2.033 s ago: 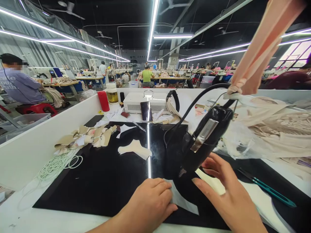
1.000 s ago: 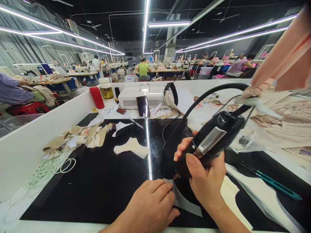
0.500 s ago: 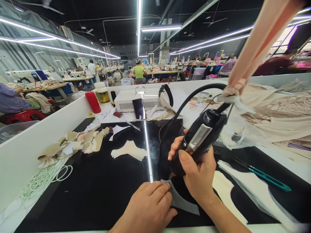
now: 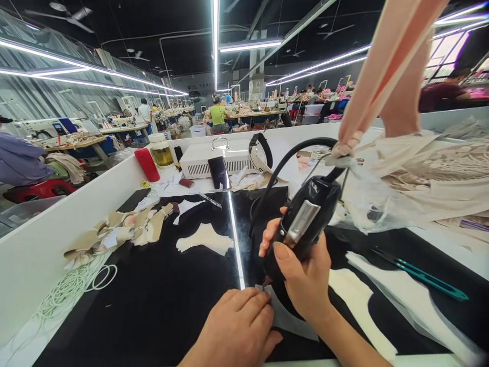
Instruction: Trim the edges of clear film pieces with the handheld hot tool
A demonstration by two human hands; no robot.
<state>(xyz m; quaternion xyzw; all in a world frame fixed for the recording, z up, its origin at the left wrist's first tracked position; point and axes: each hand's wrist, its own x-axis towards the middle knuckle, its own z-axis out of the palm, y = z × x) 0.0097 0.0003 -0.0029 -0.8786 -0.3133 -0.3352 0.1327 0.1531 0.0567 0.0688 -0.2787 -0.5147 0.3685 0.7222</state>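
1. At the lower left of the frame, a coil of pale green cord is seen beside the black mat; just above it, beige pieces are heaped at the mat's edge
2. Left of centre, a white piece is laid flat on the mat, touched by neither hand
3. At the lower centre, the grey piece is spread on the mat, its upper left end covered by the left hand; the fingers there are bent and set close together, and whether anything is pinched beneath them cannot be told
4. Right of centre, the black tool is gripped by the right hand, thumb in front and fingers wrapped behind; it is tilted, hung from a pink cloth strip at the upper right, with its tip just beside the grey piece's upper end, contact being unclear
5. The step in hand is judged to be the lining up of tip and edge; for the next move, a firm press on the piece and a steady tool seem to be called for
6. At the lower right, a cream piece and green snips are laid out
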